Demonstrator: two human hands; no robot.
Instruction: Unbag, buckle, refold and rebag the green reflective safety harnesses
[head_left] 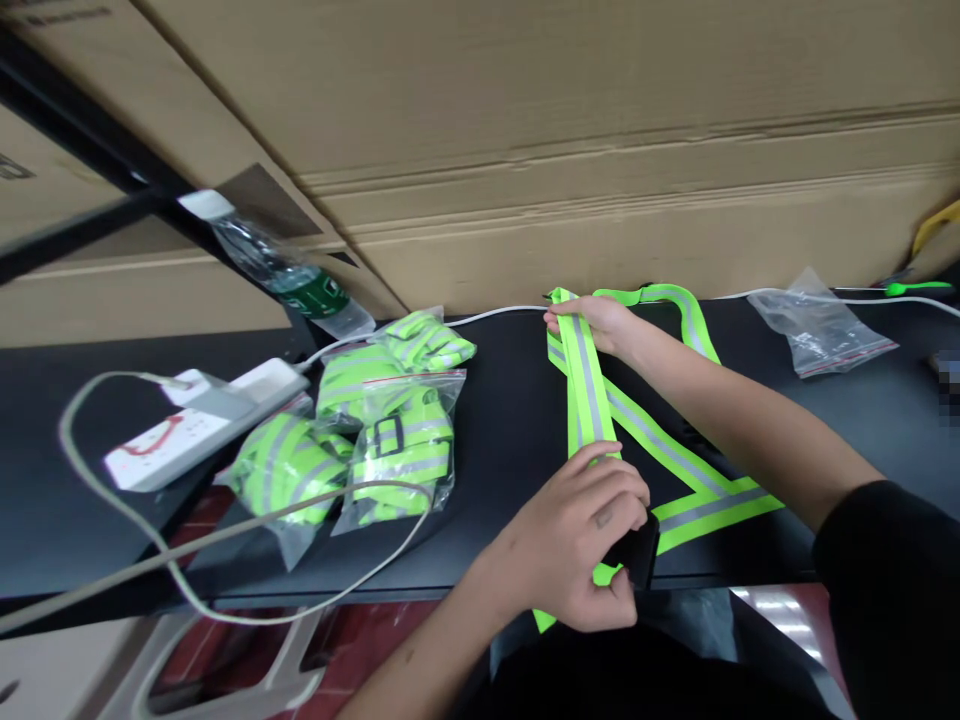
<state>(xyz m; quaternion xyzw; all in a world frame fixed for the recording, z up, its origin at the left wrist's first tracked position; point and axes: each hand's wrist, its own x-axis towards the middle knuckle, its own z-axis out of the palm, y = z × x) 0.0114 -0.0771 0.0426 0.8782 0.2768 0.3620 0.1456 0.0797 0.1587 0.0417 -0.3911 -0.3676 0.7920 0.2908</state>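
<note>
Green reflective vest (pixel 660 445), right hand (pixel 596 325) gripping its top, left hand (pixel 570 535) clenched on its bottom, bagged vests (pixel 405 450) left of it

Bench top (pixel 510 400) — bagged safety vests (pixel 397 440) left of loose vest (pixel 589 380) | power strip (pixel 202 425) further left | zip bag (pixel 817 325) right | cardboard cartons (pixel 600 150) behind

"What sort of place is this?"

"A packing workshop, I'd say. Look at the long black workbench (pixel 510 420)."

"What's behind it?"

"Big cardboard cartons (pixel 570 130), right along its back edge."

"And on it?"

"Bagged reflective vests (pixel 401 450) toward its left end, a loose reflective vest (pixel 667 445) mid-bench, a power strip (pixel 199 425) at the left, a clear zip bag (pixel 821 328) at the right."
</note>
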